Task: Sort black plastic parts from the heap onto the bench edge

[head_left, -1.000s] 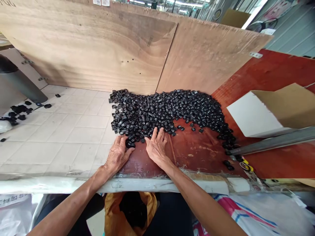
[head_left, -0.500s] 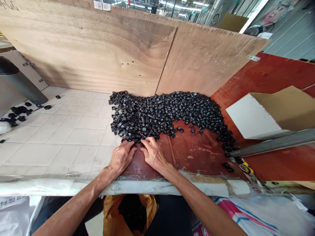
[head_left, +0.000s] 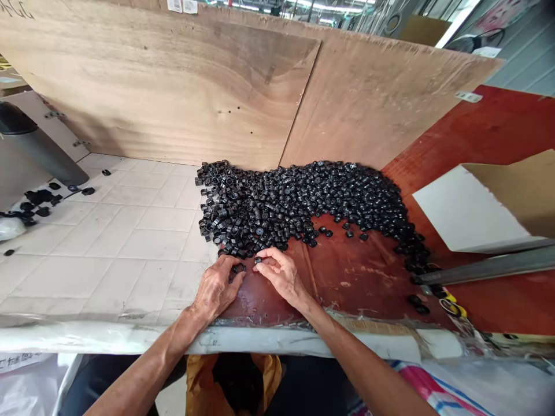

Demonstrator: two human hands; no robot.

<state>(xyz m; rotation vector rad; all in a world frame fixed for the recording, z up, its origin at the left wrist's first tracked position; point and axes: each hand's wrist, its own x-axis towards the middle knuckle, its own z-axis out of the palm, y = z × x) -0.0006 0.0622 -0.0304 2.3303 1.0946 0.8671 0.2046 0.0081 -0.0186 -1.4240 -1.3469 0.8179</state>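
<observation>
A big heap of small black plastic caps (head_left: 303, 199) lies on the red-brown board (head_left: 347, 277) against the plywood back wall. My left hand (head_left: 215, 287) rests at the heap's near edge with fingers curled round a black cap (head_left: 237, 268). My right hand (head_left: 280, 273) sits close beside it, its fingertips pinched on another small black cap (head_left: 258, 260). The two hands nearly touch just in front of the heap.
Plywood panels (head_left: 195, 98) wall the back. A pale tiled sheet (head_left: 108, 242) covers the left, with stray black parts (head_left: 37, 199) and a grey cylinder (head_left: 30, 147). An open cardboard box (head_left: 489, 208) and a metal bar (head_left: 489, 268) lie right. An orange bag (head_left: 203, 387) hangs below the edge.
Both hands have pulled back from the heap toward me and closed; the right hand went from flat on the caps to a pinch on one cap.
</observation>
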